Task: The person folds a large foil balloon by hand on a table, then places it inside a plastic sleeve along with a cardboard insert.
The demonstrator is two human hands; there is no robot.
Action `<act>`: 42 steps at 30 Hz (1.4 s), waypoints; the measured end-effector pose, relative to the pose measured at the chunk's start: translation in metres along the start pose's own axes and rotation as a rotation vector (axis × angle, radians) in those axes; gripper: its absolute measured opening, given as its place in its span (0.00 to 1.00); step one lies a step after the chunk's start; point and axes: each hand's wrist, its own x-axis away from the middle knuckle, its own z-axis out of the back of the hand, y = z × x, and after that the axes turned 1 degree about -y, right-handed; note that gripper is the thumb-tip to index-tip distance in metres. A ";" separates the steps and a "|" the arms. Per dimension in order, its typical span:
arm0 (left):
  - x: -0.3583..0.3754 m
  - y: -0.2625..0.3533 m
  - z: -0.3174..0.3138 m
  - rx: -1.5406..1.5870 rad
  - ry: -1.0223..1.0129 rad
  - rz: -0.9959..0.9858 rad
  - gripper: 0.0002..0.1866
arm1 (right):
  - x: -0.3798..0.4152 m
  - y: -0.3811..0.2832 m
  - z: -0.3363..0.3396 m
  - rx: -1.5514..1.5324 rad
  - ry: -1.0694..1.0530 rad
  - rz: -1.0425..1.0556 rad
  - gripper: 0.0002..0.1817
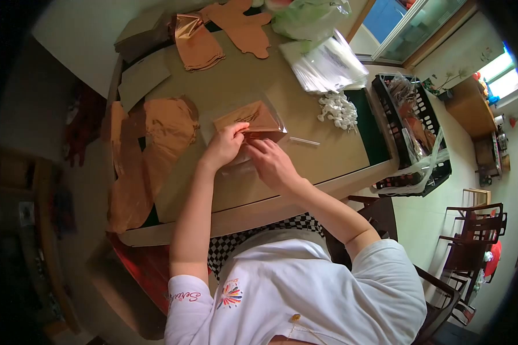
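Near the middle of the table, a folded rose-gold foil sheet (258, 110), like a flat foil balloon, lies in a clear plastic bag (277, 118). My left hand (227, 145) pinches the near edge of the bag, thumb and fingers together. Beside it, my right hand (272, 164) has its fingers closed at the same edge; its fingertips are partly hidden. To the right of my hands lies a thin clear straw (305, 141). A pile of small white coiled pieces (338, 111) sits farther right.
Several flat rose-gold foil pieces (170, 126) cover the table's left side; more foil pieces (198, 49) lie at the back. A stack of clear bags (328, 66) and a green plastic bag (311, 20) are at the back right. A black crate (406, 115) stands beyond the right edge.
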 end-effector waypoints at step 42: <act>0.033 -0.019 -0.043 -0.654 0.164 -0.355 0.24 | 0.069 0.046 0.056 -0.198 0.098 -0.483 0.04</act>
